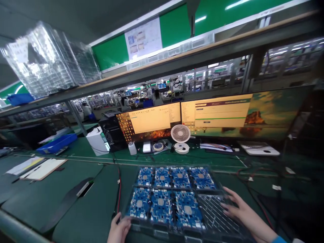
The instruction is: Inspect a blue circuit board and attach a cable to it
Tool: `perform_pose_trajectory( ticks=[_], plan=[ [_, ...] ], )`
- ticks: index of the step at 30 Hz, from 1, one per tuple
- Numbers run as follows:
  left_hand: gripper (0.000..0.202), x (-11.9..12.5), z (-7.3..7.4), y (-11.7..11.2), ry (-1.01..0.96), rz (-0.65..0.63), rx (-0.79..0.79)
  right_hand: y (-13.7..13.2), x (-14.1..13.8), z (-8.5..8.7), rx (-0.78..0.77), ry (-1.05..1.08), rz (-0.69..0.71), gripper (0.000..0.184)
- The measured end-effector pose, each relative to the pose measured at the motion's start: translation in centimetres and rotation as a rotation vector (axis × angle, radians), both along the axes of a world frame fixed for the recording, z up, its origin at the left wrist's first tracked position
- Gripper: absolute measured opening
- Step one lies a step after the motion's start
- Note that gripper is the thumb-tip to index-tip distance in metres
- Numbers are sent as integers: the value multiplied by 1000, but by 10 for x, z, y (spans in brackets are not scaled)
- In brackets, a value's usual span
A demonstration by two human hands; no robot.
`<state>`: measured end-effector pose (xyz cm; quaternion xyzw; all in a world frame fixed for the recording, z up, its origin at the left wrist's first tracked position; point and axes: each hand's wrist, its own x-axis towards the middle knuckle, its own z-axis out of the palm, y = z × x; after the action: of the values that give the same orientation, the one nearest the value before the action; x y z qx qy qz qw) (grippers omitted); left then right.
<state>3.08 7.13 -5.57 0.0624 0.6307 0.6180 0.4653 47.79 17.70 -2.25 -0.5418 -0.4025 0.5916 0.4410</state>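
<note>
A clear plastic tray (215, 216) lies on the green bench in front of me, with several blue circuit boards (162, 204) in its compartments. The near right compartment holds no board. My left hand (118, 229) grips the tray's near left corner. My right hand (240, 211) rests with fingers spread on the tray's right side, over the compartment without a board.
Two monitors (152, 121) stand behind the tray with a small white fan (180, 136) between them. A white box (97, 140), a blue bin (57, 143) and papers (42, 168) sit to the left. Stacked clear trays (48, 60) fill the shelf above. Red cables (118, 192) run beside the tray. Other workers sit far behind.
</note>
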Motion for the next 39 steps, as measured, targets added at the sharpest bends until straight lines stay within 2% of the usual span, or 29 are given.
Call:
perform_pose_trajectory(
  ticks=[3, 6, 8, 11, 13, 14, 17, 21, 26, 28, 32, 36, 39],
  plan=[
    [39, -9, 6, -6, 11, -44, -7, 2, 2, -10, -15, -31, 46, 100],
    [43, -16, 3, -7, 175, -127, -16, 1, 1, -16, -17, -39, 37, 102],
    [45, -20, 1, -6, 422, -214, -84, -1, -2, -17, -10, -71, 25, 101],
    [48, -26, 1, -5, 900, -349, -355, -2, -7, -20, 11, -162, 40, 101],
    [53, -30, 1, -4, 1097, -397, -509, -2, -10, -22, 2, -203, 63, 105],
    [54, -32, 1, -4, 1139, -417, -533, -2, -12, -24, -4, -223, 76, 107],
    [54, -36, -3, -4, 1119, -477, -450, -1, -12, -29, 13, -296, 113, 109],
    [56, -39, -7, -8, 1082, -492, -320, -3, -9, -35, 108, -430, 144, 111],
    [65, -41, -10, -16, 1116, -509, -289, -8, -8, -40, 141, -497, 107, 112],
    [65, -41, -9, -12, 1066, -481, -257, -9, -8, -42, 145, -522, 81, 112],
    [62, -40, 0, 13, 889, -411, -192, -8, -5, -45, 142, -528, 75, 110],
    [44, -35, 12, 47, 1043, -461, -240, -9, -2, -47, 157, -496, 79, 95],
    [37, -30, 15, 59, 1127, -464, -220, -11, -3, -43, 187, -391, 19, 88]
  ],
)
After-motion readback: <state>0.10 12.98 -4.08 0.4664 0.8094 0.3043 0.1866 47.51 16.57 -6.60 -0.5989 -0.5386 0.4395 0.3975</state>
